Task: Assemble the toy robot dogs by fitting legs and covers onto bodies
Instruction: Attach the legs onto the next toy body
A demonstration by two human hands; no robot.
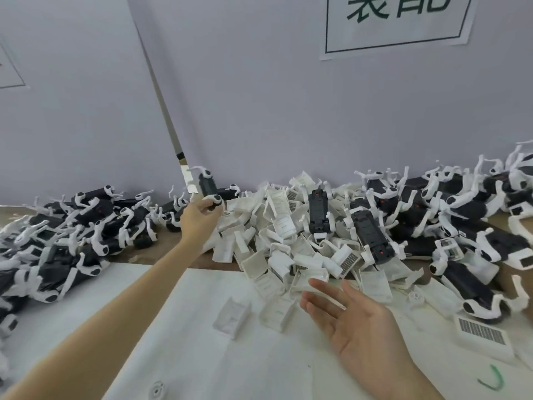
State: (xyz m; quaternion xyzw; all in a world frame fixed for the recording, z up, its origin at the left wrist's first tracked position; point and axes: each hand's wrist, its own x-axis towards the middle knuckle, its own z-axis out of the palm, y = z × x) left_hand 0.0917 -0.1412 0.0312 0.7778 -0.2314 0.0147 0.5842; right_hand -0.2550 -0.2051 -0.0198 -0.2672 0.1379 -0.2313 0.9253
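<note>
While a pale wall point(288, 111) fills the twelve o'clock half of the view, a table point(202, 342) spread with white sheeting takes up the rest. Along the table's far edge run three heaps: dark toy dogs with white legs at nine o'clock point(66, 235), loose white covers in the middle point(282, 241), and more dark dogs at three o'clock point(432, 215). A paper sign point(398, 21) with green characters hangs on the wall at one o'clock. The left hand point(199, 219) reaches out toward eleven o'clock, fingers curled around the lower end of a dark toy dog body point(208, 188), lifted above the heaps with one white leg at its top. The right hand point(354, 321), at five o'clock, is spread palm up, fingertips just beside the covers. One cover point(232, 317) lies alone at six o'clock, and a barcoded cover point(483, 337) at four o'clock.
</note>
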